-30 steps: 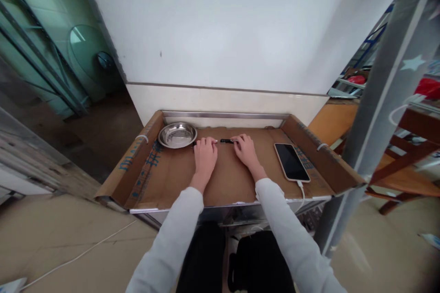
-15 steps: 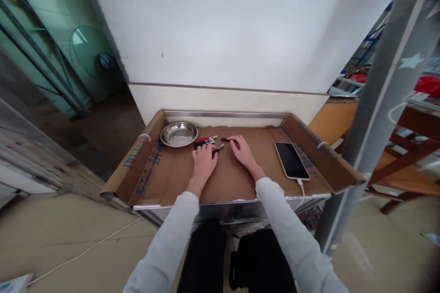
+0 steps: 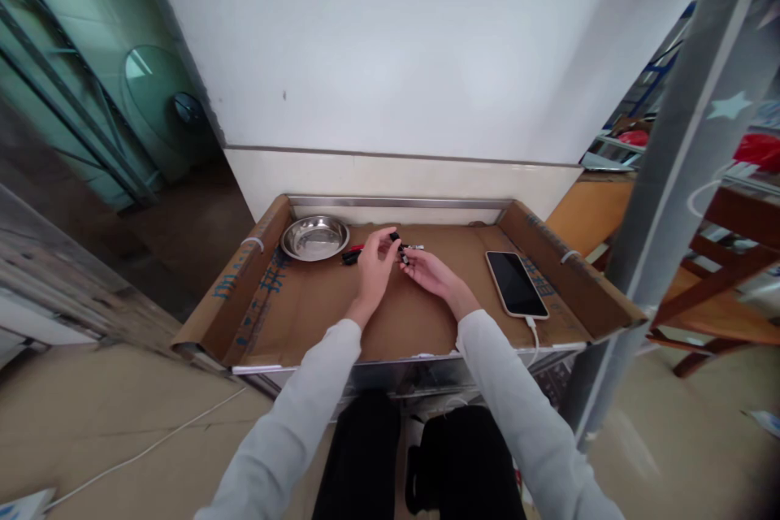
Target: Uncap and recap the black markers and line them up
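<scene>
My left hand (image 3: 376, 266) is closed, thumb and fingers pinching a small black piece (image 3: 395, 236) above the cardboard. Just to its right, my right hand (image 3: 431, 273) is closed on a slim black-and-silver piece (image 3: 403, 257), its fingertips close to the left thumb. The two pieces lie almost in line; whether they are joined I cannot tell. Behind and beside the left hand lie a black slender item (image 3: 350, 257) and a red one (image 3: 357, 249), partly hidden by the fingers. A silver-tipped end (image 3: 417, 247) shows beyond the right fingertips.
A round steel dish (image 3: 315, 239) stands at the back left of the cardboard-lined tray (image 3: 305, 325), which has raised sides. On the right lies a phone (image 3: 517, 284) with a white cable (image 3: 534, 335) plugged in. A grey post (image 3: 664, 179) rises beside the right side.
My left hand has lifted off the pile of slender items and moved right, pinching a black piece. My right hand's black piece has been turned and brought against the left fingers.
</scene>
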